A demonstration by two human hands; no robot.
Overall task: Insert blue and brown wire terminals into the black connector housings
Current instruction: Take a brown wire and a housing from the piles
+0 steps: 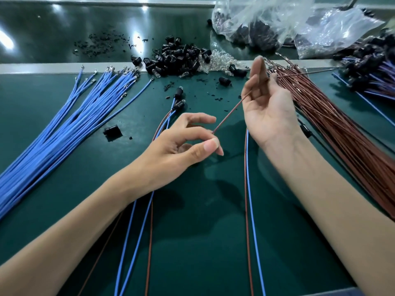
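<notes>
Right hand [269,107] is up, palm facing its owner, thumb and fingers pinching one brown wire [230,113]. The wire's free end slants down to the left hand [179,148]. That hand's fingers are loosely curled at the wire's tip; touching or gripping, I cannot tell. Left of the left hand is a fanned blue bundle [64,129], too many to count. Right of the right hand lies a thick brown bundle [342,129], likewise. Beyond both hands, a heap of black housings [177,58]. One lone housing [112,130] lies left of the left hand, two wired housings [178,94] just beyond it. Two bags [256,16] sit far beyond the right hand. One blue-and-brown pair [249,189] runs between the forearms.
</notes>
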